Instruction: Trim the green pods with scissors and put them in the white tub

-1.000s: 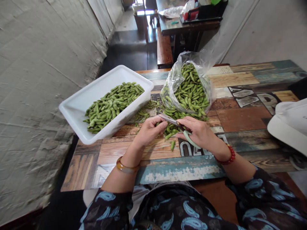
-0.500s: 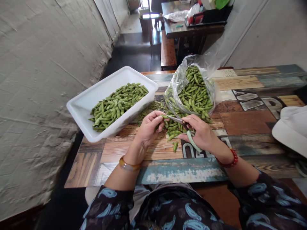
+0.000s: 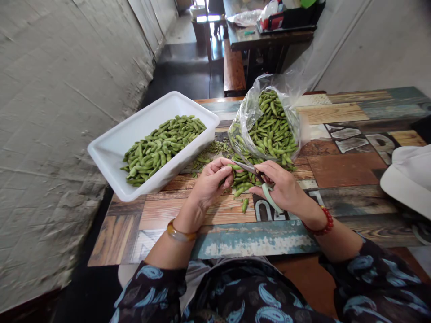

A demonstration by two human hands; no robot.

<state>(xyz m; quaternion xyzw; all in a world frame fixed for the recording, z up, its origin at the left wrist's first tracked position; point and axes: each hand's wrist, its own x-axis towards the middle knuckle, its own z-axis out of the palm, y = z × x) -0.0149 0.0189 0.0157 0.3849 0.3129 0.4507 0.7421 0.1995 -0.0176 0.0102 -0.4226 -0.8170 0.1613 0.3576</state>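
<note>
Between the thumb and fingers of my left hand (image 3: pixel 215 179) is a green soybean pod (image 3: pixel 235 167). My right hand (image 3: pixel 278 184) grips scissors (image 3: pixel 268 197) with pale green handles, their blades reaching left to the pod. Beneath the hands lie loose pods (image 3: pixel 241 188), and one short pod (image 3: pixel 245 205) rests apart, nearer to me. Just behind, a clear plastic bag (image 3: pixel 247 110) lies with its mouth toward me, full of pods (image 3: pixel 274 125). To the left stands a white plastic tub (image 3: pixel 111 154) holding a heap of pods (image 3: pixel 164 146).
Small green trimmings (image 3: pixel 218 147) are scattered between tub and bag on the patchwork wooden table (image 3: pixel 235 240). A white cap (image 3: pixel 409 175) sits at the right edge. Beyond are a wooden bench (image 3: pixel 234 69) and another table (image 3: pixel 269 41) with a black tray. A rough wall (image 3: pixel 60 112) rises at left.
The pod in my left hand now shows more of its length beside the scissors, and the blades look closer together. The whole view has shifted slightly; tub and bag stay put.
</note>
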